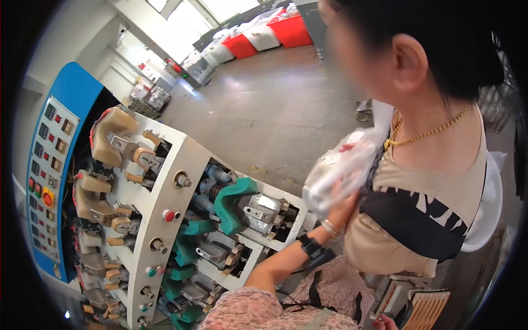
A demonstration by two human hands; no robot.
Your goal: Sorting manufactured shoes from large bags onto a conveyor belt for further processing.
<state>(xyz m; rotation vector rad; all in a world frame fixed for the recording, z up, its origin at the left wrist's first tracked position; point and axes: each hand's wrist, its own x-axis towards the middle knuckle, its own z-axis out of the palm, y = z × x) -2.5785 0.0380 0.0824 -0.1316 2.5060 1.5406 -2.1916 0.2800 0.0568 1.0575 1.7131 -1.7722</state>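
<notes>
Your left hand (pixel 346 205) is up at the bag (pixel 334 181), fingers mostly hidden, so I can't tell if it's gripping; your right hand (pixel 386 323) peeps in at the bottom edge, its hold unclear too. That bag sits before the co-worker's (pixel 385 242) chest, filmy and blurred. Slick plastic could slip or tear, I'd say, if two people tug at once, and your watch (pixel 311 247) or bracelet (pixel 330 227) could snag it. Count them: two hands, one bag, one watch, one bracelet, one co-worker. Over to your left, one machine (pixel 165 192) with at least four green pads (pixel 224 208) and one blue panel (pixel 77 82). Far across the floor (pixel 247 104), two red bins (pixel 294 31), one white bin (pixel 261 37) between.
</notes>
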